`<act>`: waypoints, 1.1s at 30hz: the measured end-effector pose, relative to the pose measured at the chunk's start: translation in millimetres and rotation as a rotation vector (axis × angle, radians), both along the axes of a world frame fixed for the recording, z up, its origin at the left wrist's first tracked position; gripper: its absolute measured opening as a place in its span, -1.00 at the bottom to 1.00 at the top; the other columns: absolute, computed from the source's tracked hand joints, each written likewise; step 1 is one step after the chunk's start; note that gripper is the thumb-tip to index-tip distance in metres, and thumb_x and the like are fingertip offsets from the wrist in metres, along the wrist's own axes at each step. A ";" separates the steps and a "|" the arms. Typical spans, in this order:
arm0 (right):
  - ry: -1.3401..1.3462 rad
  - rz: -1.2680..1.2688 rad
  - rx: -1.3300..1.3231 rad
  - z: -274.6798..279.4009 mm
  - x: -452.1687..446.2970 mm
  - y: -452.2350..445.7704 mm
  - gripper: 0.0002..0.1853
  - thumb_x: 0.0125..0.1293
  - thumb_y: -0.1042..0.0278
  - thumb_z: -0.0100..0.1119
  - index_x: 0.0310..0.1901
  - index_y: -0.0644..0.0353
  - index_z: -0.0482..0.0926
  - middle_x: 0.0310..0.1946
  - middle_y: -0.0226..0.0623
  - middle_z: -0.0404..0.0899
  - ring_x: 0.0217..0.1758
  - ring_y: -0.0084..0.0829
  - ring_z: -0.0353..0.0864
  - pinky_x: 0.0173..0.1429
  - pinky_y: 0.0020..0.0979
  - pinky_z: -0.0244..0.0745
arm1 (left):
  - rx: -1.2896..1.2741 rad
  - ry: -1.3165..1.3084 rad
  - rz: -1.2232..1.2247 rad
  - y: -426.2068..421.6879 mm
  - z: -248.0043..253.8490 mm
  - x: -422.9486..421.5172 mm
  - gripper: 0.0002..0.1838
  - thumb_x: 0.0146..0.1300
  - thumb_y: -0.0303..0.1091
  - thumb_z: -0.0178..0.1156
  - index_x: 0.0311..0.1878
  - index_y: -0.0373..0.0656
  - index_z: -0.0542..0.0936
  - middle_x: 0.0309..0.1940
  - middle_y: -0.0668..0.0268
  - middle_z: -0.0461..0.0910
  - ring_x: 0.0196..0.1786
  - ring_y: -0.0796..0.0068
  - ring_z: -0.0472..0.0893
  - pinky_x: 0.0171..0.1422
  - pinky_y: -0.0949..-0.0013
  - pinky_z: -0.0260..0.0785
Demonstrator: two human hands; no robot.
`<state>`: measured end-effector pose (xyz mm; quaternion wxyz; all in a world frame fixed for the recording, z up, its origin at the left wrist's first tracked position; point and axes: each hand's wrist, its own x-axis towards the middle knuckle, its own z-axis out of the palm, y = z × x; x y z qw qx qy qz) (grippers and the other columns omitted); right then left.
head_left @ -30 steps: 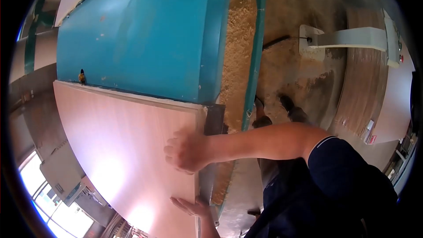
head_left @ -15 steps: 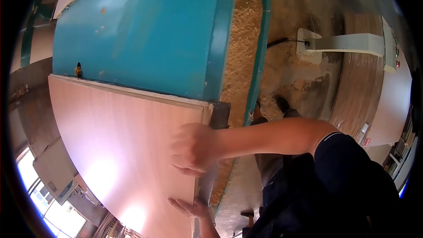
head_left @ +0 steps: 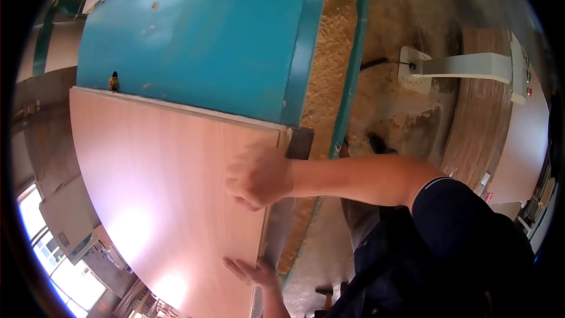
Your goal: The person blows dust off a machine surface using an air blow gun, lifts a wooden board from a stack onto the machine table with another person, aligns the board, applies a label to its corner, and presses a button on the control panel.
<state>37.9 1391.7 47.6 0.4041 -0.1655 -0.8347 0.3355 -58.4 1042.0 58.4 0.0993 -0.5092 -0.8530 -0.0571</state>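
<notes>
A pale wood-grain board [head_left: 170, 165] lies across the lower left, on top of a stack of similar sheets. Over its near edge, my right hand [head_left: 259, 176] is closed with curled fingers and smeared by motion; whatever it may hold is hidden. Lower down, my left hand [head_left: 250, 272] rests flat at the same edge, fingers stretched out on the board. Beyond the board's upper edge is a blue-green surface [head_left: 200, 41], with a small yellow and black item [head_left: 113, 81] beside the joint.
A sawdust-like strip [head_left: 332, 53] runs along a green rail [head_left: 355, 53]. On the right, a pale control stand [head_left: 465, 66] rises from the stained floor, near wrapped brown panels [head_left: 479, 118]. A window [head_left: 70, 282] shows at lower left.
The view has shifted a little, and the board's upper edge sits higher in it. My right hand has moved slightly up relative to my left hand, which stays flat on the board.
</notes>
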 end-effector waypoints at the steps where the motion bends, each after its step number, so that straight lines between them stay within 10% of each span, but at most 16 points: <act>1: -0.011 0.024 -0.012 0.8 2.6 -1.0 -0.83 -0.21 0.27 0.20 -0.77 0.02 0.43 -0.72 -0.43 0.43 -0.58 -0.37 0.50 -0.43 -0.33 0.37 | -0.003 -0.006 0.007 0.5 1.7 3.4 -0.34 0.39 0.08 -0.09 0.44 -0.06 0.13 0.36 -0.14 0.16 0.36 -0.26 0.21 0.35 -0.17 0.12; 13: -0.184 -0.054 0.104 -14.9 -2.9 -7.0 -0.84 -0.22 0.30 0.18 -0.79 -0.01 0.41 -0.76 -0.41 0.42 -0.66 -0.31 0.43 -0.59 -0.25 0.23 | 0.090 0.030 -0.052 -1.5 4.1 3.4 -0.40 0.36 -0.05 0.01 0.36 -0.18 0.25 0.32 -0.13 0.25 0.35 -0.22 0.24 0.37 -0.09 0.14; 18: -0.216 -0.076 0.154 -20.4 -10.3 -5.1 -0.75 -0.09 0.30 0.14 -0.80 0.04 0.34 -0.75 -0.15 0.34 -0.71 -0.05 0.32 -0.66 -0.13 0.14 | 0.153 -0.068 0.102 -14.7 -8.4 0.9 -0.34 0.00 -0.20 0.38 0.20 -0.19 0.43 0.35 0.04 0.26 0.41 0.00 0.22 0.43 0.01 0.07; 22: -0.553 0.015 0.271 10.3 -9.2 -1.4 -0.71 0.07 0.22 0.11 -0.66 0.22 0.40 -0.61 0.04 0.43 -0.56 0.08 0.40 -0.51 -0.07 0.24 | 0.062 -0.013 0.345 -4.8 -0.4 27.9 -0.53 0.23 -0.14 0.11 0.13 -0.25 0.46 0.28 0.03 0.32 0.27 0.09 0.35 0.31 0.07 0.22; 24: -0.625 -0.107 0.316 18.2 -2.5 -19.4 -0.71 0.17 0.20 0.06 -0.56 0.25 0.43 -0.56 0.04 0.46 -0.49 0.05 0.45 -0.44 -0.09 0.28 | 0.075 -0.531 0.354 -24.3 60.1 80.5 -0.62 0.09 -0.34 0.15 0.01 -0.23 0.48 0.09 0.02 0.43 0.16 0.04 0.41 0.17 0.15 0.34; 28: -0.528 -0.027 0.275 36.8 43.8 -147.7 -0.69 0.22 0.18 0.10 -0.52 0.26 0.44 -0.54 -0.07 0.52 -0.41 -0.01 0.51 -0.33 -0.13 0.38 | 0.392 -0.432 -0.018 -178.0 19.3 203.6 -0.50 0.04 -0.31 0.24 0.10 -0.20 0.44 0.13 0.08 0.42 0.21 0.10 0.40 0.30 0.13 0.26; 33: -0.524 0.312 0.007 11.0 111.6 -410.0 -0.79 0.09 0.37 0.18 -0.62 0.23 0.47 -0.60 -0.19 0.45 -0.46 -0.25 0.46 -0.33 -0.28 0.35 | -0.257 -1.236 0.781 -479.2 -54.7 346.3 -0.58 0.19 0.01 0.11 -0.06 -0.10 0.55 -0.09 0.08 0.58 0.03 0.08 0.53 0.05 0.08 0.41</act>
